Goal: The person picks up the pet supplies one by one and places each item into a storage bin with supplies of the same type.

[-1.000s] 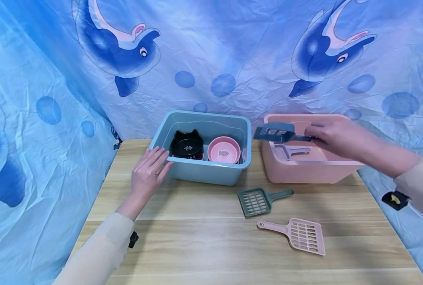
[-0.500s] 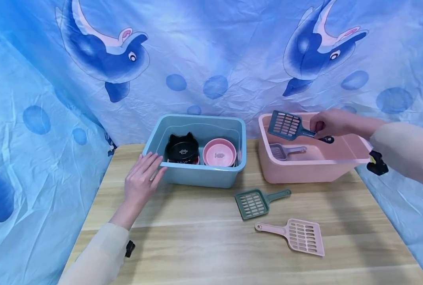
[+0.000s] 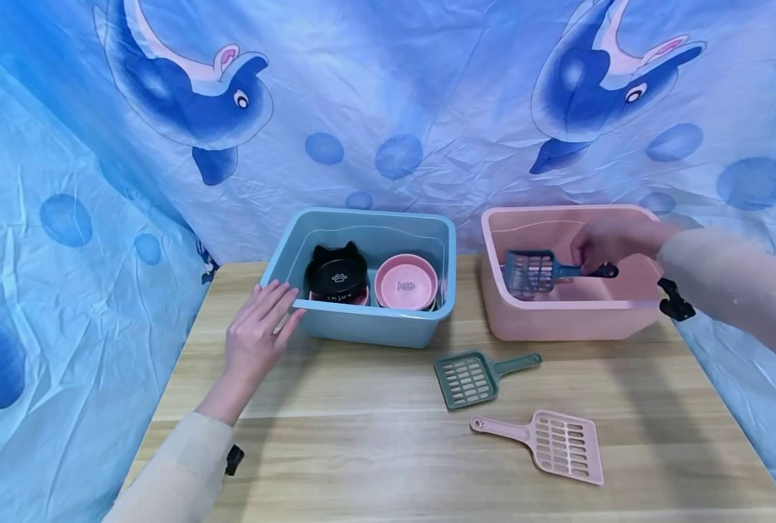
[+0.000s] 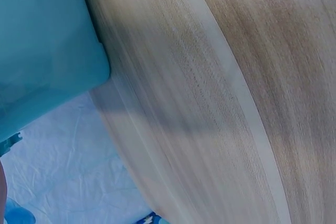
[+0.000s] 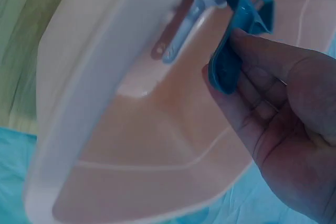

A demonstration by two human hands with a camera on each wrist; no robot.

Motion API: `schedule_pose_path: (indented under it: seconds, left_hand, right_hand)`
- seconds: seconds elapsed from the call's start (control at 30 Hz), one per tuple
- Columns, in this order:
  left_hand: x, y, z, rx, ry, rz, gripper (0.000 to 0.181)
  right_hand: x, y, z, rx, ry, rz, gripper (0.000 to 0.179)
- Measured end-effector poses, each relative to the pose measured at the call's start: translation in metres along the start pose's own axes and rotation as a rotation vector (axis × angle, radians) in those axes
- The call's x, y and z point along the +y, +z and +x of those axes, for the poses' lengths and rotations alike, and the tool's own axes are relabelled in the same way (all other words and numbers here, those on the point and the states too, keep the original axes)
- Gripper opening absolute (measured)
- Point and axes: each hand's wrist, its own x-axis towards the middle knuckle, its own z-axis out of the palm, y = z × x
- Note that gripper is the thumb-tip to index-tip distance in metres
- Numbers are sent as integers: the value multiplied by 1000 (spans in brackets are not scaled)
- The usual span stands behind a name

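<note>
My right hand (image 3: 607, 243) pinches the handle of a dark blue slotted litter scoop (image 3: 537, 270) between thumb and fingers, low inside the pink bin (image 3: 571, 321). In the right wrist view a pale lavender scoop (image 5: 184, 32) lies on the bin floor beyond the held one; from the head it is mostly hidden under it. My left hand (image 3: 256, 338) rests with extended fingers on the near left rim of the blue bin (image 3: 368, 325). Inside that bin are a black cat-eared bowl (image 3: 338, 274) and a pink round bowl (image 3: 406, 282).
A green scoop (image 3: 468, 379) and a pink scoop (image 3: 566, 444) lie on the wooden table (image 3: 349, 450) in front of the bins. Behind the table hangs a blue dolphin-print sheet (image 3: 388, 94), which also runs along the sides.
My right hand has carried the blue scoop from above the pink bin's left rim rightward and down into the bin. The left hand stays on the blue bin's rim.
</note>
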Motion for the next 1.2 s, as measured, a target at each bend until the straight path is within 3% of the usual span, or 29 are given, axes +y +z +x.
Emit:
schedule_pose_path:
  seconds: [0.17,0.3,0.5,0.67,0.83,0.97,1.07,1.2]
  left_hand:
    - [-1,-3,1,-32,0,25,48]
    - [-1,-4,0,-48,-1,33,49]
    - [-2,-4,1,-55,-14,12,46]
    - [-2,-6,3,-104,-24,20,41]
    - [-2,-6,3,-96,-22,17,44]
    - [-2,-5,2,-80,-20,8,41]
    - [-3,-4,2,-70,-15,3,41]
    - [-5,-2,0,-45,-14,-3,48]
  right_hand:
    - [-2,2,6,-100,52,128,4]
    - [4,1,4,-111,117,147,21]
    - [9,-1,-3,32,70,45,34]
    - [-3,0,-17,195,1,105,27]
    - [-31,8,-37,400,-38,197,25]
    - [-55,25,-60,531,-179,336,24]
    - [-73,45,-77,547,-309,418,24]
    - [-100,76,-91,506,-386,474,25]
